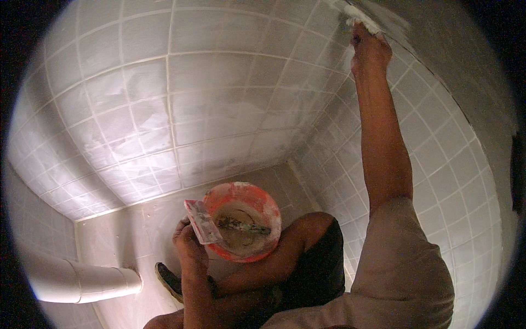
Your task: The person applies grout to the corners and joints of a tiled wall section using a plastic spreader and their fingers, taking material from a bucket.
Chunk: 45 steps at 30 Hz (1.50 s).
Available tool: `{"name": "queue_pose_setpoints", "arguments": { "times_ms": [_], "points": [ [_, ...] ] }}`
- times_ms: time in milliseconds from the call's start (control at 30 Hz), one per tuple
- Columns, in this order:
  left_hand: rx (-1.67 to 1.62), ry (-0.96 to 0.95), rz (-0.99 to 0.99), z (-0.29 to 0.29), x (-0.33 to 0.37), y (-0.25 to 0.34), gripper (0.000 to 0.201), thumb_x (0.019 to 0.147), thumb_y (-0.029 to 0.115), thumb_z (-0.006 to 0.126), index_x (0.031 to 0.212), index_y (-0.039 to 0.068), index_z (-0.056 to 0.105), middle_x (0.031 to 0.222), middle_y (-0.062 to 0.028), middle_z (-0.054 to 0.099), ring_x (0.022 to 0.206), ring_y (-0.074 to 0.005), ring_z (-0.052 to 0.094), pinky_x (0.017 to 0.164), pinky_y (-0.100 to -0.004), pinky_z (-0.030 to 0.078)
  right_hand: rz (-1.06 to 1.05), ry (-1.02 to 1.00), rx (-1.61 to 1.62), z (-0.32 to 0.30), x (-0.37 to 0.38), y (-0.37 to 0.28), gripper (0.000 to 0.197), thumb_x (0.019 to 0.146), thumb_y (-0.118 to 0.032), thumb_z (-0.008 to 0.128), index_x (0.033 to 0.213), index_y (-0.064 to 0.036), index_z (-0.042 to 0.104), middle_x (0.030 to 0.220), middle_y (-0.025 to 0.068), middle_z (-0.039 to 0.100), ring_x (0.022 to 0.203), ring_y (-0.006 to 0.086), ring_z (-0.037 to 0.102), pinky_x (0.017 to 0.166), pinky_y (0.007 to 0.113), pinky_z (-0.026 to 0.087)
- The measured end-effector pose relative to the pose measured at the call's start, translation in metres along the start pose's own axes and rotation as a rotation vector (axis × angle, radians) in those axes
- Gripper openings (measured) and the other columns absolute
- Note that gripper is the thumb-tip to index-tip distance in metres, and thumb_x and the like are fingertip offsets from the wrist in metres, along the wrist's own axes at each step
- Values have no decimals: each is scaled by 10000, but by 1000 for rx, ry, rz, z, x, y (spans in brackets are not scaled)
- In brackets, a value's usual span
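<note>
My left hand (190, 241) grips a flat rectangular scraper (204, 223) with a red edge, smeared with pale paste. The scraper is tilted at the left rim of an orange-red bucket (270, 211). Greyish paste (236, 248) lies in the bucket, with a dark, paste-covered, stick-like thing (244, 225) across it. Up at the far right, my right arm is stretched out, and my right hand (371, 50) is closed against the top of the tiled wall. White paste (362, 20) shows beyond its fingers; what it holds is hidden.
Tiled walls (208, 77) with pale joints and white smears meet in a corner on the right. A thick white pipe (104, 285) juts out at lower left. My bent knee (315, 227) and a dark shoe (169, 281) are close to the bucket on the floor (150, 219).
</note>
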<state>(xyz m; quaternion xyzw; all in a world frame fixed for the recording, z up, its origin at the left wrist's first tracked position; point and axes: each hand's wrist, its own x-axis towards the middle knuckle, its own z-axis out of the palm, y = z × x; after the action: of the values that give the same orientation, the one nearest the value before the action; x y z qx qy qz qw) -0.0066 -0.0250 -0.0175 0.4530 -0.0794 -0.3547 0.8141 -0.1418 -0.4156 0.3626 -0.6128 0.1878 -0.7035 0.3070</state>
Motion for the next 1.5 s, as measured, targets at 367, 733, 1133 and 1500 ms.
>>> {"name": "queue_pose_setpoints", "arguments": {
  "times_ms": [367, 733, 1133, 1500],
  "points": [
    [-8, -41, -50, -12, -2, -1, 200, 891, 24, 549, 1035, -42, 671, 1060, -124, 664, 992, -227, 635, 873, -326, 501, 287, -7, 677, 42, -4, 47, 383, 878, -86, 619, 1256, -32, 599, 1231, 135, 608, 1091, 296, 581, 971, 435, 419],
    [51, -22, -11, 6, -5, 6, 259, 863, 4, 476, 1085, -66, 590, 1018, -140, 660, 867, -230, 660, 804, -328, 538, -295, -55, 297, 35, 16, 70, 396, 887, -232, 599, 1267, -122, 613, 1211, 152, 595, 1108, 326, 563, 985, 490, 408],
    [69, -47, -50, -13, -2, 2, 242, 891, 43, 547, 1080, -24, 681, 1126, -154, 649, 1040, -263, 629, 914, -341, 489, -789, 172, -1049, 76, -10, 37, 178, 758, -41, 561, 925, 19, 569, 922, 179, 587, 923, 341, 539, 791, 489, 405],
    [50, -48, -31, -13, -1, 0, 246, 887, 22, 537, 1080, -41, 676, 1129, -136, 655, 1032, -250, 641, 889, -327, 505, -91, 67, 199, 70, 17, 52, 252, 833, -101, 534, 1068, -11, 530, 1022, 153, 567, 971, 329, 536, 835, 432, 428]
  ]
}}
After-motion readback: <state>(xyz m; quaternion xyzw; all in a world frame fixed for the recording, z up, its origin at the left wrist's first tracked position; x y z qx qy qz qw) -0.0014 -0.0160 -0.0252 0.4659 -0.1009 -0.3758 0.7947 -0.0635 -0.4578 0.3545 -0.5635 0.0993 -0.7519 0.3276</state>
